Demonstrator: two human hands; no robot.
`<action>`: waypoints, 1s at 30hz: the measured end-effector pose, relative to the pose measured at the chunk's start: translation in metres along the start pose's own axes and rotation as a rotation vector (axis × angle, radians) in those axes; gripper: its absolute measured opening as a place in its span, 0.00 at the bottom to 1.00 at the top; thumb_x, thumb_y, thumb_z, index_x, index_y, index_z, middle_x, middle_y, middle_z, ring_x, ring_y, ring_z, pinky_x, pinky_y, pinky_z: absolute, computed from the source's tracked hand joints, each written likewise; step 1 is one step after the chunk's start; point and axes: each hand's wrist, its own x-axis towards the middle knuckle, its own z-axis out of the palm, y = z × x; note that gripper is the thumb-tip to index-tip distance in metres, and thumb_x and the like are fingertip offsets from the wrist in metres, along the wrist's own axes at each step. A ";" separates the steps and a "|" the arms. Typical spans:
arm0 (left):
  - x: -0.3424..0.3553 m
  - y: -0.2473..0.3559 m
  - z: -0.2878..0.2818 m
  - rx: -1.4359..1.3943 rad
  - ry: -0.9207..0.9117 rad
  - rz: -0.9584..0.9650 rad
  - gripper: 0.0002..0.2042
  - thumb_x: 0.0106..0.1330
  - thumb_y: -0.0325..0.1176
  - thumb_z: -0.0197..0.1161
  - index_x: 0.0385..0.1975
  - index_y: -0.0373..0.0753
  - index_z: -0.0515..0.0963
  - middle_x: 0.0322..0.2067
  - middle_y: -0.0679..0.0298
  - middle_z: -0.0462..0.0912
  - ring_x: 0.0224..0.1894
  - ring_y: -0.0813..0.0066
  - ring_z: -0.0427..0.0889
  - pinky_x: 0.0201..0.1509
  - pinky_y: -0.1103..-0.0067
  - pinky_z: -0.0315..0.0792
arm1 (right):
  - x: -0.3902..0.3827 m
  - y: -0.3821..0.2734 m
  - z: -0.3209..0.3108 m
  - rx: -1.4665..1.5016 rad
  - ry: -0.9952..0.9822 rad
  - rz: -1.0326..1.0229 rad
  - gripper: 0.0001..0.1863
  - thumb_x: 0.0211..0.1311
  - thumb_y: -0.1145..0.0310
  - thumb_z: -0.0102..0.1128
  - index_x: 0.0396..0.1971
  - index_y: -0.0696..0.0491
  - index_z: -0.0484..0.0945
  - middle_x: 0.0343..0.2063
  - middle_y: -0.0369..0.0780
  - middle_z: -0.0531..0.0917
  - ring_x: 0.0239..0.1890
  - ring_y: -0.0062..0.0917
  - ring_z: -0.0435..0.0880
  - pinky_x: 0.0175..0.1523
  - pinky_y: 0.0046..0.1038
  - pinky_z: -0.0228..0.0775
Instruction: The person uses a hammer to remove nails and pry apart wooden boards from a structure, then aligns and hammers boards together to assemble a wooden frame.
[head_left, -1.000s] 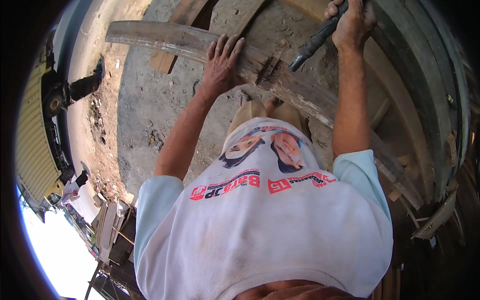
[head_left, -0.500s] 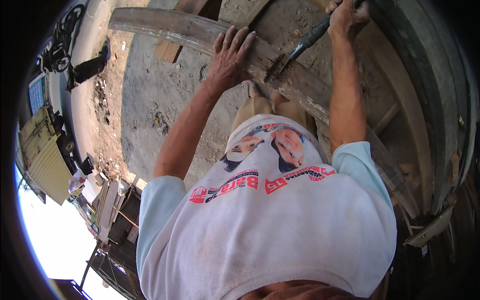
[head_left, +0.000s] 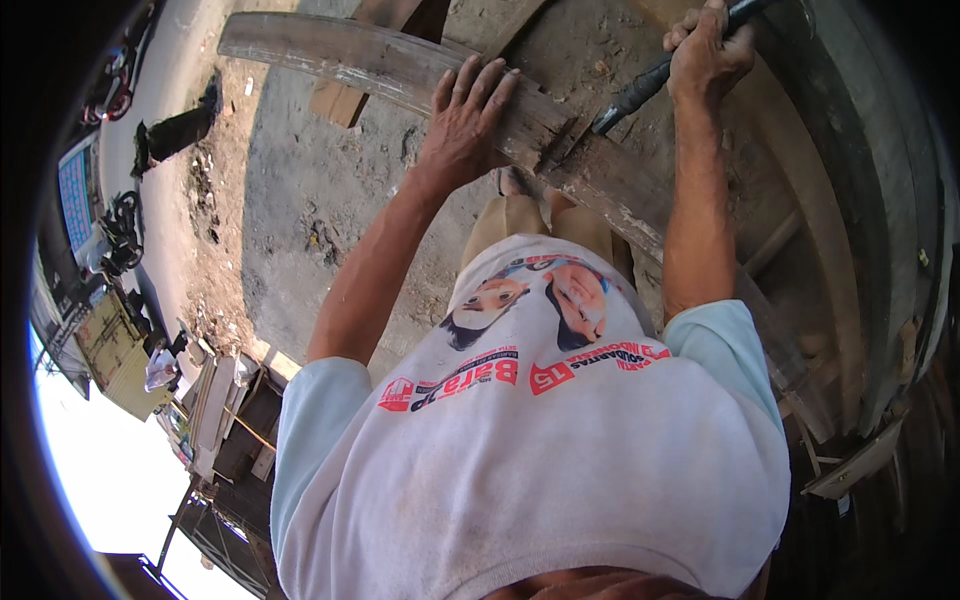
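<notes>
A long, weathered, curved wooden beam point(head_left: 330, 52) crosses in front of me from upper left to lower right. My left hand point(head_left: 468, 118) lies on it with fingers stretched out, left of a dark notch point(head_left: 562, 146) cut across the wood. My right hand point(head_left: 708, 58) is closed round a bar-like tool point(head_left: 640, 90) with a black-wrapped shaft and a metal lower end. That end is just above and right of the notch; whether it touches the wood I cannot tell. The tool's upper end runs out toward the top edge.
Other curved timbers point(head_left: 800, 170) stand along the right side. A short wood block point(head_left: 338, 102) lies under the beam on the dirt ground point(head_left: 300, 210). Farther left are a road, motorcycles point(head_left: 122, 232), a yellow truck point(head_left: 115, 345) and stacked boards point(head_left: 212, 415).
My right hand has shifted slightly right, and the tool's metal end has come up away from the notch. My left hand has stayed on the beam. Motorcycles on the road have changed place.
</notes>
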 end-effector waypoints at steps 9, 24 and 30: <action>-0.001 -0.002 -0.003 0.033 -0.030 0.013 0.61 0.38 0.51 0.85 0.76 0.46 0.56 0.75 0.58 0.58 0.79 0.51 0.50 0.81 0.54 0.44 | 0.023 -0.067 0.013 0.090 0.030 -0.131 0.15 0.77 0.58 0.57 0.31 0.49 0.67 0.17 0.30 0.68 0.13 0.15 0.68 0.18 0.23 0.61; -0.006 -0.001 0.001 0.036 -0.024 -0.015 0.59 0.40 0.49 0.85 0.76 0.47 0.57 0.75 0.59 0.58 0.80 0.52 0.50 0.82 0.54 0.43 | 0.020 -0.064 0.015 0.044 0.021 -0.110 0.16 0.78 0.58 0.57 0.30 0.49 0.68 0.17 0.30 0.69 0.13 0.15 0.67 0.17 0.23 0.60; -0.004 -0.001 -0.003 0.018 -0.041 -0.030 0.60 0.39 0.49 0.85 0.76 0.48 0.57 0.76 0.59 0.58 0.80 0.52 0.50 0.81 0.54 0.43 | -0.022 -0.020 0.026 -0.022 -0.010 -0.008 0.12 0.76 0.62 0.56 0.32 0.49 0.67 0.16 0.29 0.68 0.13 0.14 0.66 0.17 0.22 0.60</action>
